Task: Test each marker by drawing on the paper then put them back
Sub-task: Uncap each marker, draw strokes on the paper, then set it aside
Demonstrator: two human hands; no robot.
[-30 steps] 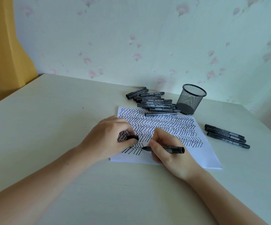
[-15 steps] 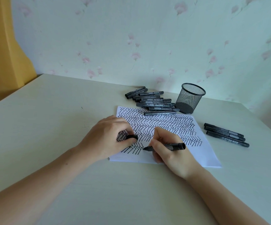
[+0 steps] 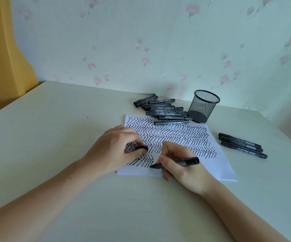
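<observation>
A white sheet of paper point(image 3: 218, 161) covered with rows of black zigzag strokes lies on the table. My right hand point(image 3: 185, 170) grips an uncapped black marker point(image 3: 185, 161), its tip touching the paper by the lowest row of strokes. My left hand point(image 3: 113, 149) rests on the paper's left part and pinches the black marker cap point(image 3: 142, 147) between thumb and fingers. A pile of several black markers point(image 3: 164, 110) lies at the paper's far edge. Three more black markers point(image 3: 241, 144) lie right of the paper.
A black mesh pen cup point(image 3: 204, 106) stands upright behind the paper, next to the pile. The pale table point(image 3: 54, 137) meets a flowered wall at the back. A yellow curtain point(image 3: 3, 55) hangs at the far left.
My right hand has shifted slightly down and left with the marker, its tip moving along the lowest row of strokes. My left hand stays in place holding the cap.
</observation>
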